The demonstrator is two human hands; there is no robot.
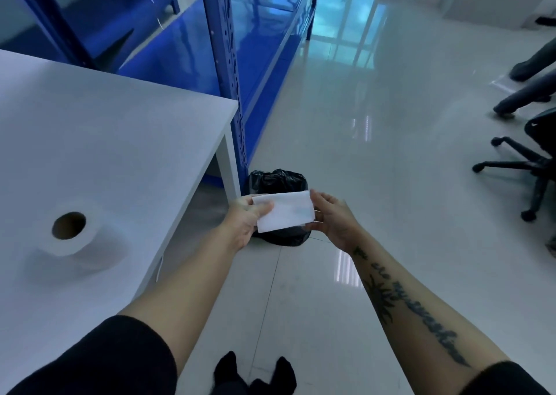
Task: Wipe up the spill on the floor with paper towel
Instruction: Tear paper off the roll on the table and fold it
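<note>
A folded white paper towel sheet (284, 211) is held flat between both hands, in front of me and above the floor. My left hand (246, 218) pinches its left edge with thumb on top. My right hand (332, 217) grips its right edge. The paper towel roll (73, 233) stands upright on the white table (120, 141) at my left. The glossy white tile floor (376, 184) spreads ahead; I cannot make out a spill on it.
A small bin lined with a black bag (278, 181) sits on the floor directly behind the held sheet, by the table leg. Blue metal shelving (228, 63) rises behind the table. A black office chair base (523, 165) and someone's legs (529, 93) are at the right.
</note>
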